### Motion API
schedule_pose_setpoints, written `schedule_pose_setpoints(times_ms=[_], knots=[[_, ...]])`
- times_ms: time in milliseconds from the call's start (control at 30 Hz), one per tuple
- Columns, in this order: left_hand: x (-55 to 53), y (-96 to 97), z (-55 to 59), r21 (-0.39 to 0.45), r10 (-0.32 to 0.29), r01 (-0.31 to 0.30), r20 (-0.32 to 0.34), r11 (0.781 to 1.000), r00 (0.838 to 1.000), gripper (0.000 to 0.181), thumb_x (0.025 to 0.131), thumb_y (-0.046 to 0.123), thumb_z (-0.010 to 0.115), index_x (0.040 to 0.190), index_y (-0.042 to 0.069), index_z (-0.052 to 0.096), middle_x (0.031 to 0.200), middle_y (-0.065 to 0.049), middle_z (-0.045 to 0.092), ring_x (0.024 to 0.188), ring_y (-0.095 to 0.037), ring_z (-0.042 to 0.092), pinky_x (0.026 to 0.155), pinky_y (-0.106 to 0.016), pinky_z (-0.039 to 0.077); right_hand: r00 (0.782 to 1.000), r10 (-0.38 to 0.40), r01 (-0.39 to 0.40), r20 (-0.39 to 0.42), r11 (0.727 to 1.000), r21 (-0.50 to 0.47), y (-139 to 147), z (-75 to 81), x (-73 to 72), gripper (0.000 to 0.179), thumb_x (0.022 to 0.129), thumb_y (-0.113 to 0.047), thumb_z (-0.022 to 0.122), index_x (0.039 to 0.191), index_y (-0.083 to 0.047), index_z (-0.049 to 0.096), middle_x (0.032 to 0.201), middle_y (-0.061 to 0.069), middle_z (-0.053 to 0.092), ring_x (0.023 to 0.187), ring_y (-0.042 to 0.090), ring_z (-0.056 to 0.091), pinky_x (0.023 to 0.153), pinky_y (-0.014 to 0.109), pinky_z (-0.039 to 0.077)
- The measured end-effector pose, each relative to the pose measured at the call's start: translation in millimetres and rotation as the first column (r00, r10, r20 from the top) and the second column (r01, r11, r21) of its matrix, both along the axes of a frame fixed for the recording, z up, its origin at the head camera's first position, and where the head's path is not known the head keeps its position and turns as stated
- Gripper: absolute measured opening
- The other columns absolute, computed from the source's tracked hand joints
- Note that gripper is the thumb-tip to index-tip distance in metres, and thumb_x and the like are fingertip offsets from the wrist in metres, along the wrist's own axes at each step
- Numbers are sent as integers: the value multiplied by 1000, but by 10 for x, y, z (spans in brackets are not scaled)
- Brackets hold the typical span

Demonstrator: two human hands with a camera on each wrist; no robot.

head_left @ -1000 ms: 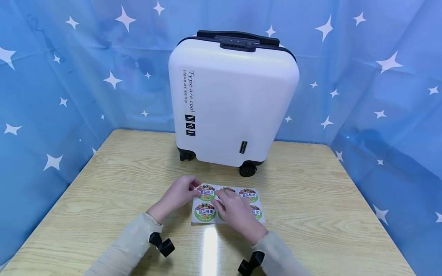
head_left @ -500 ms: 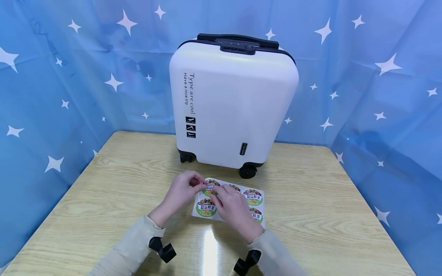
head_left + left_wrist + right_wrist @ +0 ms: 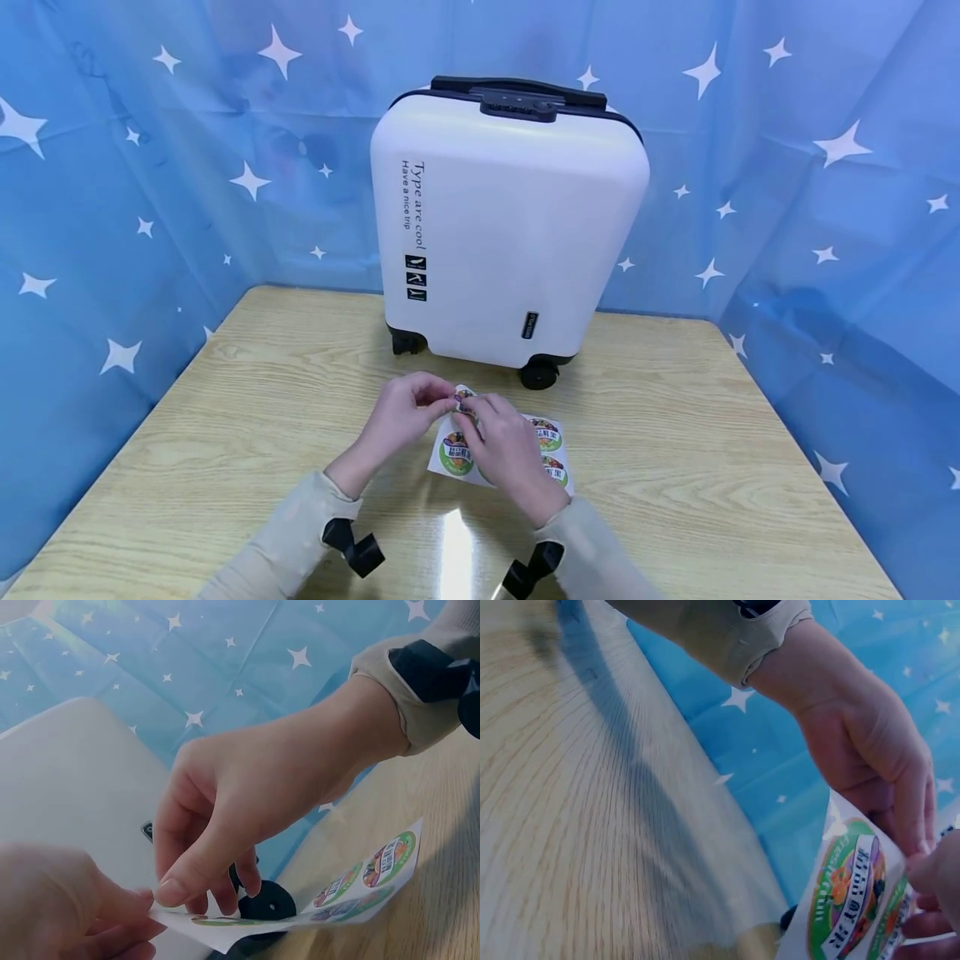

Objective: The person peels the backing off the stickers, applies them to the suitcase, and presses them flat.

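A white sheet of round fruit-picture stickers [image 3: 437,463] is lifted off the table on its left side and bends down to the right. My left hand [image 3: 401,419] pinches its upper left corner between thumb and fingers. Close beside those fingertips, my right hand [image 3: 510,454] pinches the same edge at the upper left round sticker [image 3: 464,402], covering part of it. In the left wrist view, the sheet [image 3: 225,934] curves between the right hand [image 3: 240,795] and the left hand [image 3: 52,900]. Whether a sticker has come loose from the backing cannot be seen.
A white suitcase [image 3: 510,225] with a black handle and wheels stands upright behind the hands. The wooden table [image 3: 675,467] carries both. A blue curtain with white stars [image 3: 750,167] hangs around the back and sides. Black cameras [image 3: 352,547] sit on both wrists.
Both hands have moved slightly, the left one to the right and up. The sheet's left side has been raised from the table and bent, and the fingertips have come together at its corner.
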State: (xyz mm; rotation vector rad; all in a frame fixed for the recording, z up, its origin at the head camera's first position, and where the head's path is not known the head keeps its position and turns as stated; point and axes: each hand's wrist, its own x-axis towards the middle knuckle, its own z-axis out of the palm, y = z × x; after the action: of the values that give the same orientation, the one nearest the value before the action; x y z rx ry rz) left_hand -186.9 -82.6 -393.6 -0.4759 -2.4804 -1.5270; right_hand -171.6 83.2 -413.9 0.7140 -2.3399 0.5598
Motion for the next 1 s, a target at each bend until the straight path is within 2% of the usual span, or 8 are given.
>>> schedule_pose_setpoints(times_ms=[200,467,733,1000], knots=[[7,4,0,26,-33,33,-7,999,999,11,81,1,70,92,5,68,83,-2,68,69,-10,61,61,-24,50,999,16,-17,-32,999,-29,5,-21,-23,19,85,-23,69,96,-8,69,87,2,65,72,12,63,52,23,48],[11,14,23,72,-22,19,35,997,999,15,80,2,71,94,5,67,82,-3,67,68,-11,62,59,-25,50,999,19,-20,-28,999,-39,2,1,-26,18,85,-23,68,96,-9,69,87,2,66,71,12,62,52,22,48],[18,29,22,66,10,-12,21,998,1000,14,79,3,73,92,7,69,87,-1,63,68,-9,61,59,-24,50,999,4,-5,-40,999,-33,0,11,-27,19,83,-23,71,95,-8,69,86,3,66,70,13,63,51,23,48],[6,44,21,98,-11,10,7,995,1000,10,79,3,72,89,5,72,81,-2,69,66,-10,61,58,-24,49,999,12,-14,-38,999,-49,-8,19,-36,20,82,-21,72,97,-8,69,88,3,66,75,15,63,55,26,50]])
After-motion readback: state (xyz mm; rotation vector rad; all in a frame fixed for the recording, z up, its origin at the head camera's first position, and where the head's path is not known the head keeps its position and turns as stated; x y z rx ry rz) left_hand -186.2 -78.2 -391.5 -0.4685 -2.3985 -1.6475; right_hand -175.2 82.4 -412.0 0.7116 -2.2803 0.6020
